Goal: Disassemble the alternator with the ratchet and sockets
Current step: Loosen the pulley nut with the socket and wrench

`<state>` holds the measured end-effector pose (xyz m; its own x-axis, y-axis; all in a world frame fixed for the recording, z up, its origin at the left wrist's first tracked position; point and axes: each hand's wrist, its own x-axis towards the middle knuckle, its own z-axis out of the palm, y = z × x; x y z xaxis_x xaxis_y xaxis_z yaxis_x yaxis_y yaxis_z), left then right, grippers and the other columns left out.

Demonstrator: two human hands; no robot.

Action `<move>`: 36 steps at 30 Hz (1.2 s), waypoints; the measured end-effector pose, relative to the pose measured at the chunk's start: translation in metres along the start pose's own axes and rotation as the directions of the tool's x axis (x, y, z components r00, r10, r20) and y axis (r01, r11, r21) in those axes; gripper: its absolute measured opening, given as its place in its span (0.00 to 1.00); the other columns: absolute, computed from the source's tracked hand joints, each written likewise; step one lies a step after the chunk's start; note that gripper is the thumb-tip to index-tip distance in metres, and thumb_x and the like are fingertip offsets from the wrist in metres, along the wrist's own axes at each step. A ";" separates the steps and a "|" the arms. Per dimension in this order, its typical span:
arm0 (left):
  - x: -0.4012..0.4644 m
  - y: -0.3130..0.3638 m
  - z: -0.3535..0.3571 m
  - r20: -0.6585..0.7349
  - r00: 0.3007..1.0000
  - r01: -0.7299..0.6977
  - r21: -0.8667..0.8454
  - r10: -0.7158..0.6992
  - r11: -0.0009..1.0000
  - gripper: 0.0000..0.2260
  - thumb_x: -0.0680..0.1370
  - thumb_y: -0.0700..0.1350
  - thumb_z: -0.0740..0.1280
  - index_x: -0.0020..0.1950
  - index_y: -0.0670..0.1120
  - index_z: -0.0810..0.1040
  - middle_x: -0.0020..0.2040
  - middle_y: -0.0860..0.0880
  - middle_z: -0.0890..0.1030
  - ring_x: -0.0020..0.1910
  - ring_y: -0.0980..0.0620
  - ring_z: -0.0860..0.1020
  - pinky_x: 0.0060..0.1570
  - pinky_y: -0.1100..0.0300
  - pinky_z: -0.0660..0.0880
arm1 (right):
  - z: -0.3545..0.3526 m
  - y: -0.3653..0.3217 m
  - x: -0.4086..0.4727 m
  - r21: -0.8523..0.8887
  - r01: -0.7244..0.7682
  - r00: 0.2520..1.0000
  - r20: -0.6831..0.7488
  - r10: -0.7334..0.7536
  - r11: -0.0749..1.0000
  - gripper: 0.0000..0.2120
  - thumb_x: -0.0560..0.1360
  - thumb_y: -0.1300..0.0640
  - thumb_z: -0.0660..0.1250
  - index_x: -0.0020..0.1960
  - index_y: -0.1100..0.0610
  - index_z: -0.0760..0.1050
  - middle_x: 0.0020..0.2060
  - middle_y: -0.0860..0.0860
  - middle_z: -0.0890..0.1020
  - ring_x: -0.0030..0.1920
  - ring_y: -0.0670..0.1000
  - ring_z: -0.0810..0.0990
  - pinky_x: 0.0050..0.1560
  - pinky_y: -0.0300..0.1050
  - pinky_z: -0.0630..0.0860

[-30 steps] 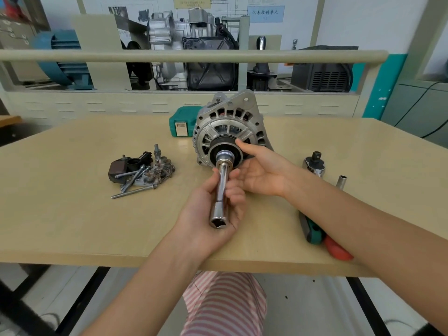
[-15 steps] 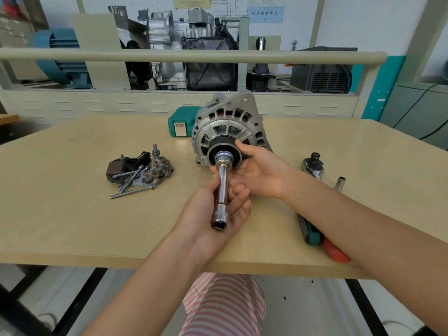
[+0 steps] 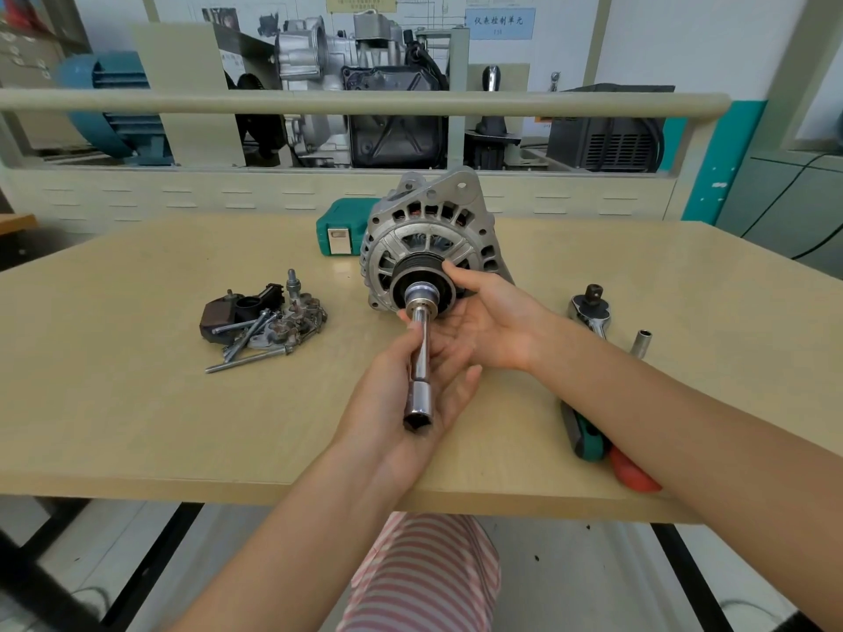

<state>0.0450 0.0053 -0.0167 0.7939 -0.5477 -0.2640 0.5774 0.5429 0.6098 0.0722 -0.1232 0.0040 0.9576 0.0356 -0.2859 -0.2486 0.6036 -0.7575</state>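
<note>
A silver alternator (image 3: pixel 429 230) stands on edge at the middle of the table, its black pulley (image 3: pixel 410 278) facing me. A socket on a long chrome extension bar (image 3: pixel 419 353) sits on the pulley nut and points toward me. My left hand (image 3: pixel 410 394) cradles the bar from below with loosely curled fingers. My right hand (image 3: pixel 490 321) grips the right side of the pulley, thumb on its rim. The ratchet (image 3: pixel 590 312) lies on the table to the right, partly under my right forearm.
Removed parts and long bolts (image 3: pixel 264 326) lie in a pile at the left. A small socket (image 3: pixel 641 342) stands near the ratchet. A green and red tool handle (image 3: pixel 593 442) lies at the front right edge. A green case (image 3: pixel 340 232) sits behind the alternator.
My left hand's fingers have loosened around the extension bar, opening from a wrapped grip to a cradle. The alternator and my right hand have stayed put.
</note>
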 end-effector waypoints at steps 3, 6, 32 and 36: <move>-0.001 0.003 -0.001 0.014 0.997 0.077 0.012 -0.077 0.997 0.15 0.81 0.49 0.61 0.44 0.38 0.77 0.34 0.43 0.83 0.29 0.51 0.82 0.26 0.59 0.79 | -0.001 -0.001 0.001 -0.021 -0.014 1.000 0.009 0.014 1.000 0.22 0.78 0.48 0.61 0.59 0.67 0.72 0.44 0.61 0.81 0.39 0.56 0.83 0.40 0.44 0.80; -0.001 0.006 -0.002 0.020 0.991 0.130 0.013 -0.130 0.991 0.15 0.81 0.50 0.59 0.46 0.39 0.77 0.30 0.47 0.76 0.19 0.56 0.72 0.17 0.69 0.69 | -0.002 -0.001 0.001 -0.035 -0.009 1.000 0.021 0.010 0.999 0.22 0.78 0.47 0.59 0.57 0.67 0.73 0.45 0.61 0.81 0.35 0.55 0.83 0.49 0.45 0.77; 0.002 -0.005 -0.005 -0.033 0.997 -0.068 0.074 0.071 0.995 0.04 0.77 0.39 0.66 0.47 0.38 0.76 0.30 0.47 0.80 0.29 0.56 0.81 0.26 0.64 0.77 | -0.002 0.000 0.001 -0.031 -0.002 1.000 0.006 0.002 1.000 0.23 0.77 0.48 0.62 0.59 0.67 0.73 0.44 0.61 0.82 0.43 0.55 0.82 0.41 0.44 0.81; 0.001 -0.002 -0.005 -0.008 1.000 0.001 0.037 -0.001 0.999 0.13 0.81 0.46 0.60 0.43 0.39 0.77 0.34 0.44 0.83 0.34 0.52 0.84 0.31 0.60 0.81 | -0.002 0.000 0.001 -0.047 0.001 1.000 -0.005 -0.001 0.999 0.23 0.77 0.48 0.61 0.60 0.66 0.72 0.44 0.60 0.81 0.42 0.55 0.82 0.44 0.44 0.80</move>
<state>0.0457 0.0066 -0.0219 0.7948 -0.5432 -0.2706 0.5711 0.5185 0.6364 0.0725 -0.1250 0.0023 0.9571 0.0306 -0.2883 -0.2544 0.5653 -0.7847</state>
